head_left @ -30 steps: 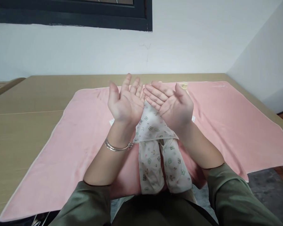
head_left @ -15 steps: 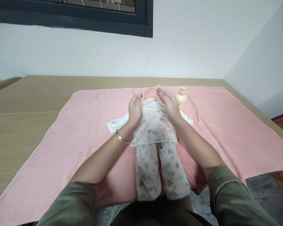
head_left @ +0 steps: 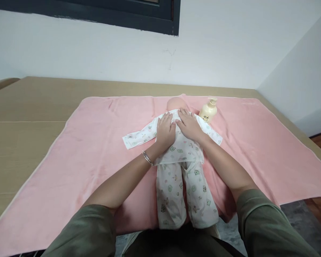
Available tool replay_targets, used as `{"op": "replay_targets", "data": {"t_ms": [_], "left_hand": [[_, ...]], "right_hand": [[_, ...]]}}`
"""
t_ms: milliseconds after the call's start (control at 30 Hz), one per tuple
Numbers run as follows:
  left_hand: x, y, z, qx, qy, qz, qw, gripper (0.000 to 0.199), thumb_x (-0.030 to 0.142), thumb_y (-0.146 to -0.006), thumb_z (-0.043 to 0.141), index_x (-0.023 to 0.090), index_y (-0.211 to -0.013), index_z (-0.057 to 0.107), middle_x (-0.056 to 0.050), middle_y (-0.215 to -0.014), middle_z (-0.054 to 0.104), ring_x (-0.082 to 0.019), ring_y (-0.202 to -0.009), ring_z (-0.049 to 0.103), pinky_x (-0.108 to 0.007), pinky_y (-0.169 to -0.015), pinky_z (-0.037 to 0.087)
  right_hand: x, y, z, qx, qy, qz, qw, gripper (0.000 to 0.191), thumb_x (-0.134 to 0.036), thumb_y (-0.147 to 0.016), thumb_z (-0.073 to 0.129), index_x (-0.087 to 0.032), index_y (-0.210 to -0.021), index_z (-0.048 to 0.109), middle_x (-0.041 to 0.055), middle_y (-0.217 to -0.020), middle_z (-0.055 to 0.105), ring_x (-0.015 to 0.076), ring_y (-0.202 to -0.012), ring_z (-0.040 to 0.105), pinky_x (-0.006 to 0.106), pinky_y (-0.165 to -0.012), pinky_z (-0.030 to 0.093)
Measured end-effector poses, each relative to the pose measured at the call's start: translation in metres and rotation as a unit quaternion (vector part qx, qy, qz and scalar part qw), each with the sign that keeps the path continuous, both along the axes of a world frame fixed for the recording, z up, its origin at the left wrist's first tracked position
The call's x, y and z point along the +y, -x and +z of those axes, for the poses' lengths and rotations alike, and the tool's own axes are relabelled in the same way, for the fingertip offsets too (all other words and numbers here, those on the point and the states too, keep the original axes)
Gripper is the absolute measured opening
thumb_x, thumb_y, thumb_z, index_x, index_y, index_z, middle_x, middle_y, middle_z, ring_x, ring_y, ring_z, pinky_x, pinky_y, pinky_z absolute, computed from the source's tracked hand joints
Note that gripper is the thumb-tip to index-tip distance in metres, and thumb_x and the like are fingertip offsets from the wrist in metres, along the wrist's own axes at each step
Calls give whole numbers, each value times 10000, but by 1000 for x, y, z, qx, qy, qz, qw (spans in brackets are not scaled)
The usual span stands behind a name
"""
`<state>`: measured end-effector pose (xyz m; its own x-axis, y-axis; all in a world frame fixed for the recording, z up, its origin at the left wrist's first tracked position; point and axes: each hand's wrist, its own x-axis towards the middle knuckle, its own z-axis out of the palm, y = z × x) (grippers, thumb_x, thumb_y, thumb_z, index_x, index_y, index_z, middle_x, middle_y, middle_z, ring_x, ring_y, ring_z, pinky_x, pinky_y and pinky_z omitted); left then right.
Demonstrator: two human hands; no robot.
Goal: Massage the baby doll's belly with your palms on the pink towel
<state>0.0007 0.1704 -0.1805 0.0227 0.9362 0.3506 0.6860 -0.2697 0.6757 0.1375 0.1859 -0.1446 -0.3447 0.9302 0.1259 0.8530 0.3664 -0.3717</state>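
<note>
A baby doll point(head_left: 180, 150) in a white printed top and trousers lies on a pink blanket point(head_left: 101, 142), its bare head at the far end and its legs toward me. My left hand point(head_left: 166, 132) rests flat on the left of the doll's upper torso, fingers stretched toward the head. On the right of the torso lies my right hand point(head_left: 189, 125), also flat with fingers extended. The thumbs come close together over the middle. Neither hand grips anything. A silver bangle is on my left wrist.
A cream pump bottle point(head_left: 208, 110) stands on the blanket beside the doll's right-hand sleeve. The blanket covers much of the wooden table point(head_left: 24, 107). Behind it rises a white wall point(head_left: 123, 57) with a dark window frame point(head_left: 149, 18).
Both hands have come inward from the doll's sides and turned palm down onto its upper torso. The view has tilted down slightly.
</note>
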Motion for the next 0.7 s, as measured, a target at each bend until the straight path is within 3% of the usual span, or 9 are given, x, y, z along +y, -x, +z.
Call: {"op": "replay_targets", "data": {"t_ms": [200,300,467,600,700], "left_hand": [[-7,4,7,97,33,-26,994,561,369,-969,369,141,-1482,388,-139,-1606,286,-323,-1518,184,-606,-1228,99],[-8,7,9,104,45,-30,993,543,368,-978,348,169,-1480,406,-114,-1614,277,-344,-1522,149,-621,-1221,76],[-7,7,4,79,26,-15,996,520,319,-979,310,167,-1460,434,-119,-1591,333,-323,-1510,209,-593,-1223,153],[-9,6,-4,73,-17,-16,997,504,291,-958,316,130,-1400,497,-134,-1537,426,-300,-1476,304,-553,-1225,202],[-6,8,-7,64,-51,-25,996,490,296,-943,326,121,-1350,537,-138,-1483,496,-295,-1441,369,-555,-1226,205]], "right_hand": [[-12,1,4,-55,16,-84,995,632,-409,-1021,246,-25,-1523,268,183,-1598,238,293,-1511,177,538,-1236,90],[-30,11,5,-78,-7,-91,993,606,-319,-1011,250,26,-1508,272,214,-1581,268,308,-1504,194,528,-1238,96],[-26,7,2,-32,-29,25,999,544,-202,-982,246,-62,-1494,365,149,-1594,279,261,-1508,198,476,-1244,153],[-6,-7,0,12,-7,-31,999,570,-333,-1015,268,-29,-1487,364,181,-1562,335,273,-1483,272,456,-1236,198],[-13,-4,-1,-19,-33,-77,996,566,-300,-1010,269,28,-1456,389,223,-1513,401,305,-1451,333,449,-1217,248]]}}
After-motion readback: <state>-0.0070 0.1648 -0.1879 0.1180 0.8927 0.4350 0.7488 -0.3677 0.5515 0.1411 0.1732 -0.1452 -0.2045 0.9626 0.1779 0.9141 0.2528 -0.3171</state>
